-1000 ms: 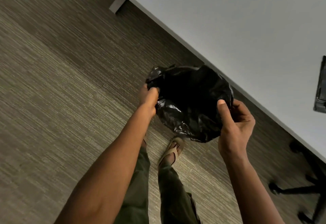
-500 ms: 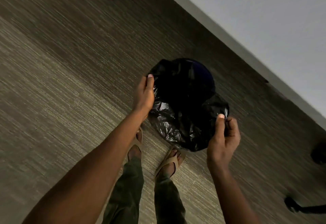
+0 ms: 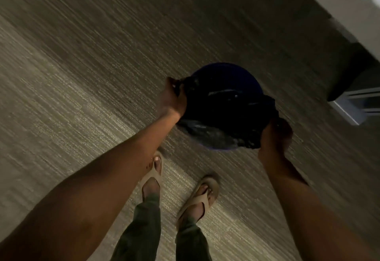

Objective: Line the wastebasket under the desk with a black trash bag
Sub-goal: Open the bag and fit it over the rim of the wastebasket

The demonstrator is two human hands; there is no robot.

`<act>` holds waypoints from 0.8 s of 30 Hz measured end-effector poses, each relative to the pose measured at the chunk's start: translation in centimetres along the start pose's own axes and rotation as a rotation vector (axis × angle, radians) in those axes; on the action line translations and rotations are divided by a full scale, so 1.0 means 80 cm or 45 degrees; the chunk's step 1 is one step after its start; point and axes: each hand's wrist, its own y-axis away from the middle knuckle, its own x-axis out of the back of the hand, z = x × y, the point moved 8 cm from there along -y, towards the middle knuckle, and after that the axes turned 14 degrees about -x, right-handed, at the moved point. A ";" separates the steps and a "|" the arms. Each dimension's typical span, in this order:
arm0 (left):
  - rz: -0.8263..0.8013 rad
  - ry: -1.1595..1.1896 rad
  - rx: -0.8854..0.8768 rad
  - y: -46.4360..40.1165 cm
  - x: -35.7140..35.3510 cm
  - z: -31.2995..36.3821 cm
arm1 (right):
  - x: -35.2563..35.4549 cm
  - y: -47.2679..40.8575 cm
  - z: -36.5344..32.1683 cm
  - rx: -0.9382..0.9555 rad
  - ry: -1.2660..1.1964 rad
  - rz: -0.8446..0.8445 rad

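Observation:
A round dark blue wastebasket stands on the carpet in front of my feet. A black trash bag is spread over its mouth, and its loose plastic hangs over the near rim. My left hand grips the bag's edge at the basket's left side. Over on the basket's right near side, my right hand pinches the bag's edge. The frame is blurred, and the basket's inside is too dark to see.
Grey striped carpet covers the floor. The pale desk edge runs across the upper right. A metal desk foot lies on the floor to the right of the basket. My sandalled feet stand just short of it.
Both hands have dropped toward the floor with the bag. The bag, held up in the air before, now lies over the wastebasket's mouth. The camera has tilted down.

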 end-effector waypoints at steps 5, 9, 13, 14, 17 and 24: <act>0.029 -0.206 -0.393 -0.033 0.004 0.044 | -0.005 -0.018 -0.042 0.509 0.243 0.142; -0.151 -0.328 -0.670 -0.047 -0.014 0.065 | -0.037 -0.019 -0.068 0.981 0.672 0.038; -0.274 -0.438 -0.673 -0.067 -0.024 0.060 | -0.053 -0.040 -0.095 0.970 1.007 0.003; -0.277 -0.439 -0.675 -0.071 -0.024 0.061 | -0.056 -0.045 -0.101 0.976 1.068 0.017; -0.316 -0.492 -0.668 -0.087 -0.034 0.061 | -0.059 -0.057 -0.117 1.002 1.098 0.055; -0.488 -0.695 -0.607 -0.123 -0.074 0.052 | -0.082 -0.093 -0.123 0.920 1.401 0.013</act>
